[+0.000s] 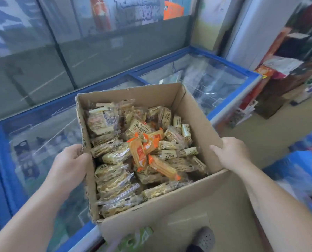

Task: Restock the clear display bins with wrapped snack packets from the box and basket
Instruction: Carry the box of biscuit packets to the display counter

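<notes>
Even, soft daylight; blur smears the upper and right edges, wide-angle bending at the borders, glare on the freezer lid [213, 77].

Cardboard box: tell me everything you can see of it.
The cardboard box is brown corrugated card, open at the top and slightly tilted. The left hand grips its left wall, the right hand its right rim, holding it beside a blue-framed glass-topped freezer; whether it rests on that cannot be told. It holds clear-wrapped beige snack packets, a few orange packets on top.
</notes>
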`<state>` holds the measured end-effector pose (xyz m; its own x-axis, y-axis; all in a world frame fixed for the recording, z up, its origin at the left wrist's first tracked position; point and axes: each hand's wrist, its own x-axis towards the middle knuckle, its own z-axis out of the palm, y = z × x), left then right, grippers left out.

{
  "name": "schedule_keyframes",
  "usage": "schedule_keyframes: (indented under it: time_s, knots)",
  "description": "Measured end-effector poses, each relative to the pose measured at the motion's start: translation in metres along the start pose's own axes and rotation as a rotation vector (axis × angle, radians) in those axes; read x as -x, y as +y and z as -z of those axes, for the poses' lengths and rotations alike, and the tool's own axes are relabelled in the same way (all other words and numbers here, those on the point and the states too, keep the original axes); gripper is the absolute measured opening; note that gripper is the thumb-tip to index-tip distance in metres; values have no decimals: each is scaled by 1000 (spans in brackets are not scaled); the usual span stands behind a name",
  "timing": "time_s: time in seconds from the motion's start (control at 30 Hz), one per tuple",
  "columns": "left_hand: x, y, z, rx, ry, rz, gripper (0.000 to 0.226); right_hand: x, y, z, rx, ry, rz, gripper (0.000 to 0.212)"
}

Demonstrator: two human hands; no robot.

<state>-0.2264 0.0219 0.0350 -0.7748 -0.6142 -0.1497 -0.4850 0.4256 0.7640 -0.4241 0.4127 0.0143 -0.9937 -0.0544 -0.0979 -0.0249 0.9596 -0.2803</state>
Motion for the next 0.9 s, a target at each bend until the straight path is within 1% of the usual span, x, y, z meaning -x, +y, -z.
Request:
schedule_keyframes:
  time_s: [0.1,0.2,0.3,0.4,0.5,0.6,0.67,0.73,0.8,0.9]
  knots:
    - [-22,64,-63,19,-103,-77,18,-20,73,27,-23,85,-117,41]
    - [-44,131,-143,-2,-199,-119,20,-44,153,54,-31,162,-220,43]
    - [-56,197,-224,-4,-272,-143,22,-69,227,84,-49,181,-322,43]
    - [-63,258,-301,-32,-311,-186,15,-98,296,112,-59,200,-373,49]
    - [-73,312,-372,-41,-366,-213,13,-127,360,131,-38,204,-438,47]
    - [-91,362,-439,-48,-432,-214,22,-158,414,143,-28,211,-497,45]
    - [-110,395,-483,-64,-495,-239,23,-184,447,148,-36,206,-551,44]
    - [-134,428,-530,-83,-560,-276,18,-215,478,152,-52,206,-599,43]
    - [-164,461,-581,-98,-587,-323,11,-251,508,157,-53,198,-638,44]
    - [-208,517,-657,-106,-609,-384,12,-312,546,169,-64,198,-702,45]
